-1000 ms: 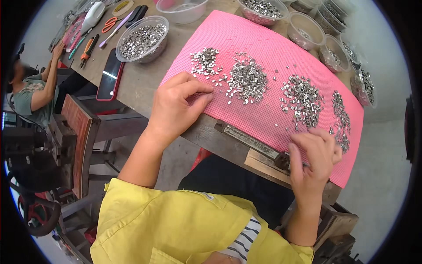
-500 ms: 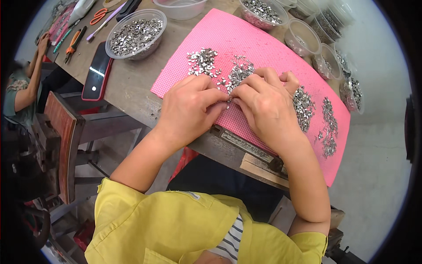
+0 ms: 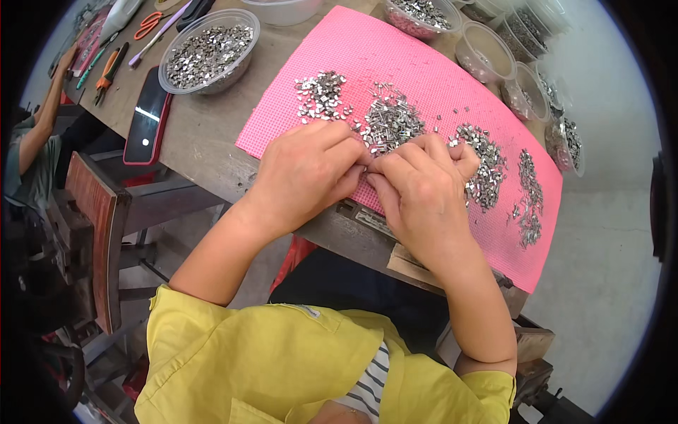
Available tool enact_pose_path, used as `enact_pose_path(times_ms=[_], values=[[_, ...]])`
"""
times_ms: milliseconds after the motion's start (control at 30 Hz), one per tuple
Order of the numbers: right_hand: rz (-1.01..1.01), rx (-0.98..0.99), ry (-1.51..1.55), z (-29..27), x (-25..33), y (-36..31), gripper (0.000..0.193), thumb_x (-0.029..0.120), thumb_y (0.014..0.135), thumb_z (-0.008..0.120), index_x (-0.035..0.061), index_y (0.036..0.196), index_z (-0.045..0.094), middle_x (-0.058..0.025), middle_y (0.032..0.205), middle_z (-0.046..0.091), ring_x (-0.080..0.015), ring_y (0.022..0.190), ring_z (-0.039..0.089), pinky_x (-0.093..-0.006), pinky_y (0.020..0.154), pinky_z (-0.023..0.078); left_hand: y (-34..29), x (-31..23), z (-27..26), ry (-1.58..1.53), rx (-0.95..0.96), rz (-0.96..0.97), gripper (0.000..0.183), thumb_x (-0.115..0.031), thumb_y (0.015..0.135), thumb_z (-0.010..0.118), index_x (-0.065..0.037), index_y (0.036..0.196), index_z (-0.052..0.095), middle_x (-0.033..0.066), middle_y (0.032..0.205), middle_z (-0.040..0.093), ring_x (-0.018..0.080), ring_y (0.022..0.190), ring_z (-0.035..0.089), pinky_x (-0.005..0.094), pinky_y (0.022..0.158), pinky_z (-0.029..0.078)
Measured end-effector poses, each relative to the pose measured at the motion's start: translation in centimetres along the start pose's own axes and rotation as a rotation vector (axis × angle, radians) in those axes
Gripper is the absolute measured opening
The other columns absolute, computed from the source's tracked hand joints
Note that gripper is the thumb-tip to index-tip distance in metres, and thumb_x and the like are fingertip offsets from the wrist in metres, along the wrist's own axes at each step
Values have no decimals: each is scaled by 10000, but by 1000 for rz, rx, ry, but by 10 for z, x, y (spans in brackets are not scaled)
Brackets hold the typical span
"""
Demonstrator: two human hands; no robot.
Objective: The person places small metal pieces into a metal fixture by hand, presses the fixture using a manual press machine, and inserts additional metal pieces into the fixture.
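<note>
My left hand (image 3: pixel 311 169) and my right hand (image 3: pixel 420 194) meet fingertip to fingertip over the near edge of a pink mesh mat (image 3: pixel 424 63). Both pinch something small between their tips; the fingers hide most of it. Just beyond the fingertips lies a heap of small silver metal pieces (image 3: pixel 388 124). A second heap (image 3: pixel 321 95) lies to its left, a third (image 3: pixel 484 159) to its right, and a long scatter (image 3: pixel 530 191) sits at the mat's right end.
A clear bowl of metal pieces (image 3: pixel 208 49) and a red-cased phone (image 3: pixel 145 124) sit on the wooden table (image 3: pixel 205 141) at left, with pliers (image 3: pixel 109 67) and scissors (image 3: pixel 145 25) beyond. Several clear tubs (image 3: pixel 487 53) line the far right. Another person (image 3: pixel 35 134) sits left, by a wooden chair (image 3: pixel 99 212).
My left hand lay flat near the mat's left edge and my right hand was at the mat's near right end. Both have come together at the middle of the near edge.
</note>
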State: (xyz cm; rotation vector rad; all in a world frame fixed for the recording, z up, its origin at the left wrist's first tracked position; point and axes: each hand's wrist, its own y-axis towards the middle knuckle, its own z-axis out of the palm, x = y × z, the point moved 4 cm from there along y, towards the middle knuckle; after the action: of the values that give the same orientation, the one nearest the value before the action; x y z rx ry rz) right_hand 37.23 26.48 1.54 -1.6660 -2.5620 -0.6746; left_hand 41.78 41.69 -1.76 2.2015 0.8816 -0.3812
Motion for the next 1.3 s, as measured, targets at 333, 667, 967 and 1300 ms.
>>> enact_pose_path(times_ms=[333, 667, 967, 1300], values=[[93, -42, -26, -11, -10, -18, 74, 116, 822, 769, 122, 875, 717, -17, 847, 646, -227, 939, 603, -462, 907, 313, 5, 8, 2, -16, 165, 133, 182, -84, 755, 775, -103, 911, 683, 43, 862, 633, 266, 810, 657, 381, 699, 533], [318, -96, -126, -43, -45, -58, 86, 113, 827, 806, 150, 881, 751, 26, 836, 676, -189, 918, 611, -446, 900, 269, 26, -1, -7, 66, 392, 290, 147, -104, 773, 762, -92, 900, 690, 51, 838, 617, 280, 778, 642, 410, 683, 502], [325, -46, -157, -33, -35, -66, 77, 132, 836, 791, 150, 876, 727, 1, 841, 621, -217, 940, 575, -457, 889, 272, 13, -10, 2, 137, 147, 130, 72, -127, 767, 754, -115, 816, 702, 35, 793, 609, 249, 780, 652, 387, 677, 505], [375, -11, -131, -9, -30, -75, 81, 137, 885, 709, 159, 932, 647, -6, 926, 613, -223, 966, 569, -477, 894, 286, 15, -17, 6, 177, 254, 11, 114, -58, 808, 707, -45, 896, 634, 118, 859, 600, 337, 848, 623, 435, 720, 494]])
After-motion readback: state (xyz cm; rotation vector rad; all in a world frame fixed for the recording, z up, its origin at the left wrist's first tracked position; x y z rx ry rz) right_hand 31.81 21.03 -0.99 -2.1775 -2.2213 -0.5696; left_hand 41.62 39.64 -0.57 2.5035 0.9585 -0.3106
